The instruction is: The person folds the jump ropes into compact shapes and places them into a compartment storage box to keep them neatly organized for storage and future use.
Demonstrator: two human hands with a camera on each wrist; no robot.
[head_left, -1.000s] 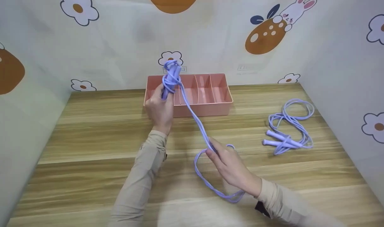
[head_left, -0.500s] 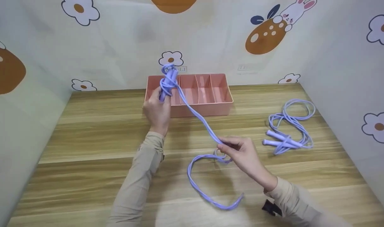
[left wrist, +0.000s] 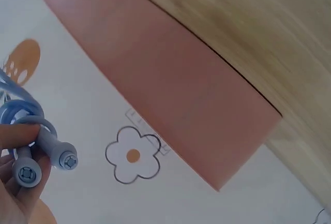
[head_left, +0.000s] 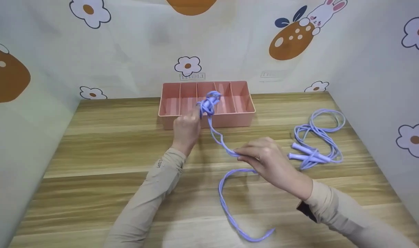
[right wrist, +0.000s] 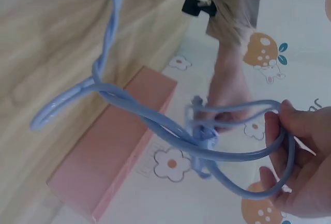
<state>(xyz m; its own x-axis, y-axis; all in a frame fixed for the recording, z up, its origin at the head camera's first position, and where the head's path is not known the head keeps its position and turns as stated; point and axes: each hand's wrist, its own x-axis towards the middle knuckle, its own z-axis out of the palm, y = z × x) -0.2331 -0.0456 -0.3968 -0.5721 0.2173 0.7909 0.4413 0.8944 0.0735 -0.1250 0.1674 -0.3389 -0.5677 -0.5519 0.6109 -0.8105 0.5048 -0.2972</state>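
My left hand grips both handles of a light purple jump rope near the front rim of a pink divided box. In the left wrist view, two handle ends stick out from the fingers, with cord wrapped round them. My right hand pinches the doubled cord between thumb and fingers; the right wrist view shows the cord looping through that hand. Between the hands the cord hangs slack, and its tail trails below the right hand toward the front.
A second purple jump rope, loosely coiled with its two handles side by side, lies on the wooden table at the right. The pink box has several compartments and stands near the patterned back wall.
My left hand has moved right and lowered the handles toward the box's front rim. The right hand has shifted right along the cord, which has gone slack between the hands.
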